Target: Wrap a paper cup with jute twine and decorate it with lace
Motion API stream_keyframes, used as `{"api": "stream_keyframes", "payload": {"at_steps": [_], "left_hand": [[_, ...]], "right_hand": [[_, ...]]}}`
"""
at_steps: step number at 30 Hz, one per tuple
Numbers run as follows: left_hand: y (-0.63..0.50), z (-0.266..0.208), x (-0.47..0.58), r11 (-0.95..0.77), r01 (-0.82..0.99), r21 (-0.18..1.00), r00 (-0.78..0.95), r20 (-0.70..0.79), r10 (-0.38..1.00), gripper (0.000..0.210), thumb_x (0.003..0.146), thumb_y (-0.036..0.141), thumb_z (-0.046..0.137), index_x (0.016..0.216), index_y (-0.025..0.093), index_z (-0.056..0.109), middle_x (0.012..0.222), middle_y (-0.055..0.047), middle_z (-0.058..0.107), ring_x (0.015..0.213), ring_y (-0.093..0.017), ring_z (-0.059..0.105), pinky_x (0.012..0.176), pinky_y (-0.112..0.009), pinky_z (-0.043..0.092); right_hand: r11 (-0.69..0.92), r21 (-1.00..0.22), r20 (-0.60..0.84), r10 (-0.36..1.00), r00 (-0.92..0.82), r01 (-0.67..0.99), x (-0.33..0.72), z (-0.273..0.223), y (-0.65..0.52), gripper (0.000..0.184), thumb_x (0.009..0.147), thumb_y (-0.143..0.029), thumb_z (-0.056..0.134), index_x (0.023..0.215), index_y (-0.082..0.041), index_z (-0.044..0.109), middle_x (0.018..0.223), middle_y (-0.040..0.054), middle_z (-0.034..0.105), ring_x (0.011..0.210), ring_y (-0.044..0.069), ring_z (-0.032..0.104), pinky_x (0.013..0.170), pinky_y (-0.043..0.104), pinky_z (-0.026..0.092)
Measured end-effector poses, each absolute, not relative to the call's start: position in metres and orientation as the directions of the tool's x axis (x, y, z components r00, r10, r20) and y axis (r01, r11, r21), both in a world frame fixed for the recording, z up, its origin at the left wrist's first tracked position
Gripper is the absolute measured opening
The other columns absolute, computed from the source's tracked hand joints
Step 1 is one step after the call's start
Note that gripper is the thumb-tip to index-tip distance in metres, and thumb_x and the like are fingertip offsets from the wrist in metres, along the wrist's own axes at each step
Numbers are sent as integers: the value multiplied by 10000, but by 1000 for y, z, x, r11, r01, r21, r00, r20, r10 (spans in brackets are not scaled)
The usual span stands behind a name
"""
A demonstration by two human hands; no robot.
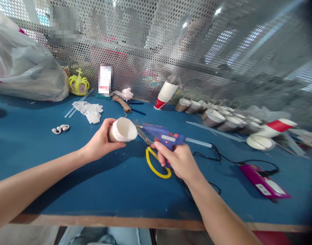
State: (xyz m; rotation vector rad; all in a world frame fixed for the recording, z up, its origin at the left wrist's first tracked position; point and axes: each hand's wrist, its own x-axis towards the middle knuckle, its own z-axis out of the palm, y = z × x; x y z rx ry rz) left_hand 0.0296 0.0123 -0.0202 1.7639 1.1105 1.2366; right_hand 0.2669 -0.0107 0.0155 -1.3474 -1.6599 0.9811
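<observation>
My left hand [101, 141] is wrapped round a paper cup [124, 131], brown at its lower part with a white band at the rim, tilted so its mouth faces right. My right hand [180, 158] grips a blue glue gun [161, 132], its nozzle pointing left and close to the cup's rim. Whether the nozzle touches the cup I cannot tell. A clear glue stick [199, 142] sticks out of the gun's back. Under the gun, scissors with yellow handles [156, 168] lie on the blue table, partly covered by the gun and my right hand.
Several wrapped cups [217, 119] stand at the back right, near a tilted stack of paper cups [167, 92]. A purple power strip [264, 182] with black cords lies at right. Twine [122, 103], crumpled white cloth [89, 110] and a yellow crown [79, 83] sit farther back.
</observation>
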Motion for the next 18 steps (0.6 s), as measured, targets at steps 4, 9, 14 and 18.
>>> {"api": "stream_keyframes", "payload": {"at_steps": [4, 9, 14, 18], "left_hand": [[12, -20, 30, -359, 234, 904, 183, 321, 929, 581, 613, 277, 730, 1065, 192, 375, 1012, -45, 519, 946, -207, 539, 839, -370, 452], [12, -20, 30, -369, 232, 900, 196, 328, 924, 589, 620, 276, 730, 1078, 191, 369, 1025, -50, 520, 959, -208, 534, 851, -369, 445], [12, -19, 30, -394, 300, 869, 154, 363, 919, 578, 607, 278, 735, 1056, 192, 382, 1028, -48, 525, 968, -217, 537, 857, -368, 438], [11, -18, 30, -409, 347, 844, 137, 386, 912, 566, 600, 270, 736, 1039, 200, 386, 1030, -49, 522, 970, -224, 538, 851, -377, 440]], "right_hand": [[168, -940, 124, 979, -163, 297, 269, 16, -10, 288, 791, -441, 601, 785, -152, 599, 407, -48, 509, 349, 91, 445, 405, 233, 390], [173, -885, 104, 978, -180, 431, 264, 21, -14, 317, 790, -441, 593, 656, -153, 595, 400, -28, 513, 363, 97, 472, 422, 235, 417], [232, -814, 195, 973, -126, 532, 264, 17, -18, 343, 768, -480, 592, 594, -186, 565, 383, -22, 519, 335, 115, 490, 383, 241, 415], [264, -736, 265, 960, -93, 623, 265, 12, -18, 369, 758, -493, 594, 531, -207, 540, 369, -10, 528, 331, 133, 513, 411, 261, 446]]}}
